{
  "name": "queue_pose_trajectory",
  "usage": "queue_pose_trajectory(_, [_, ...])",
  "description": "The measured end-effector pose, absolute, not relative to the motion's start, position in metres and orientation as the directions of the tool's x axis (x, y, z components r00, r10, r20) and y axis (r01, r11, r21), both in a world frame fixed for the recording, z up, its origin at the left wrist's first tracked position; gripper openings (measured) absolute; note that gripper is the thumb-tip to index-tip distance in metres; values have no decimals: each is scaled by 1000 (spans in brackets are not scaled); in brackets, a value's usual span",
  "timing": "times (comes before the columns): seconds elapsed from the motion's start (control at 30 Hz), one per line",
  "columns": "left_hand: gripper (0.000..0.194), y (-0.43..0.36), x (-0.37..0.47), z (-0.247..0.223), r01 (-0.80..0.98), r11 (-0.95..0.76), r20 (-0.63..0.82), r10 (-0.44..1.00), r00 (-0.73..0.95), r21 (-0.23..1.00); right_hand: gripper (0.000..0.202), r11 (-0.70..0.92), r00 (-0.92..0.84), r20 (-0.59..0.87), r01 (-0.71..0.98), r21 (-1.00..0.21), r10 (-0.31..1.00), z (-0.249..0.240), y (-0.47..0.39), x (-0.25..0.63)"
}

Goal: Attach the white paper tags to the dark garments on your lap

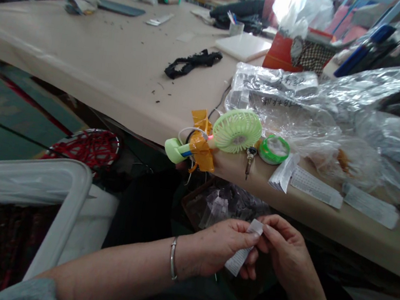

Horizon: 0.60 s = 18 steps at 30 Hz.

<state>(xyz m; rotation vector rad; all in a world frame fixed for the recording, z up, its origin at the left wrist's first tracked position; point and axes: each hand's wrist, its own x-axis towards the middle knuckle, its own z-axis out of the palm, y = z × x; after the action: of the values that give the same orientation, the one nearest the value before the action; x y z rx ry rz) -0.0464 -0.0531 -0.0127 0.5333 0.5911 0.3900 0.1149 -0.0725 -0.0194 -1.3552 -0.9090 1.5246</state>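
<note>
My left hand [235, 245] is closed on a narrow white printed label [239, 261], thumb on top, its lower end hanging below the fingers. My right hand [285, 247] pinches at the label's upper end, its fingertips touching the left hand's. Both hands are low in front of the table edge, above my lap. On the table just beyond them lie a folded stack of labels [283, 173], a printed label strip [316, 186] and another pale strip [370, 206]. A soldering-iron-like metal tip [249, 164] sticks out over the edge.
A green handheld fan [237, 131] is taped at the table edge with orange tape [202, 145], beside a green round tin [274, 149]. Plastic bags [287, 102] cover the right side. A black fabric piece [192, 64] lies mid-table. A white bin [75, 202] stands at left.
</note>
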Motion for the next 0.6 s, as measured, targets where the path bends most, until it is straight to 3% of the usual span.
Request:
queue_pose_trajectory(0.23, [35, -45, -54, -9, -175, 689, -438, 614, 657, 703, 24, -266, -53, -263, -62, -962, 963, -20, -57, 98])
queue_pose_trajectory(0.4, [22, -26, -67, -5, -13, 374, -323, 817, 478, 927, 23, -129, 15, -128, 57, -990, 992, -15, -36, 82])
queue_pose_trajectory(0.6, [15, -5, -75, 0, 137, 97, -135, 944, 301, 986, 20, -35, 129, -1, 264, -964, 992, -11, -19, 74])
